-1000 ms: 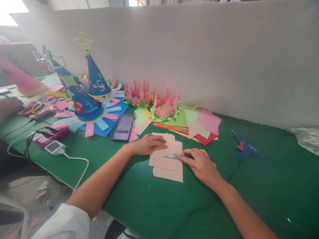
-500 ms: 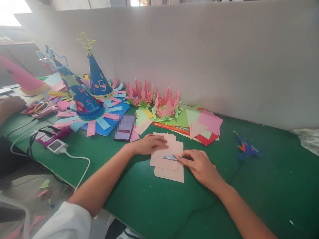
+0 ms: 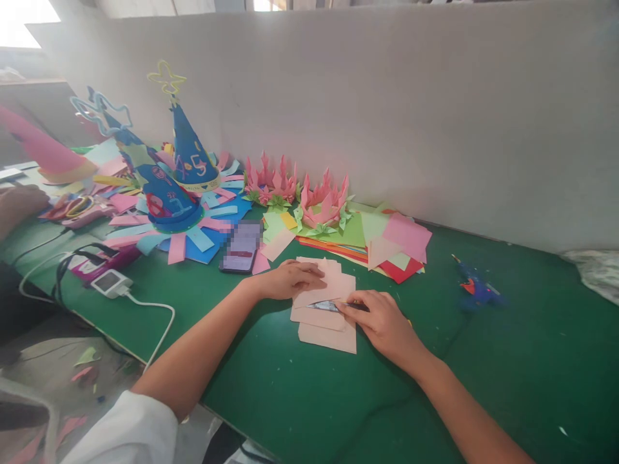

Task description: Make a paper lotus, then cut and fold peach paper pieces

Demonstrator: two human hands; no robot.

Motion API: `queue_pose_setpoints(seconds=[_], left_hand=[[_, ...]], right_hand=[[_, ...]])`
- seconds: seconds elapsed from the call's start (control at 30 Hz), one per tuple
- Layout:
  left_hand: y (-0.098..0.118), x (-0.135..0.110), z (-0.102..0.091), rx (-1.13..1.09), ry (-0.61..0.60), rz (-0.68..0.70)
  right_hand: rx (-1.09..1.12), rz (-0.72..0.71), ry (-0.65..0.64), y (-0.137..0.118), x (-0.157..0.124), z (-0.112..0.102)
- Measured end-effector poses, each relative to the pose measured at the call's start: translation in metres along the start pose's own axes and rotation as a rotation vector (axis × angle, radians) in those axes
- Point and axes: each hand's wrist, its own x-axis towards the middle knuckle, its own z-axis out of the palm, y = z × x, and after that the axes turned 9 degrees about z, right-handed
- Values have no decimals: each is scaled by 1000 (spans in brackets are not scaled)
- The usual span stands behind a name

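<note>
Head: right fingers (image 3: pixel 358 298) tight on knife (image 3: pixel 325 305)

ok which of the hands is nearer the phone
Left. The left hand rests on the pale pink paper, just right of the phone and closer to the camera; the right hand is farther right, at the paper's right edge.

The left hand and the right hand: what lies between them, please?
The head view shows pale pink paper there, and a thin metal blade.
</note>
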Motion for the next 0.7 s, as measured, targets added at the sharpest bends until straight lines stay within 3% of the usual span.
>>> queue_pose_setpoints(seconds=[0.23,0.5,0.7], left_hand=[[-3,-3,0,-74,32,15],[1,-16,-15,-157,-141,-67],[2,-14,-17,-176,-177,-72]], right_hand=[[6,-6,-8,0,-1,0],[15,-12,-32,0,0,0],[19,-11,-42,1,0,0]])
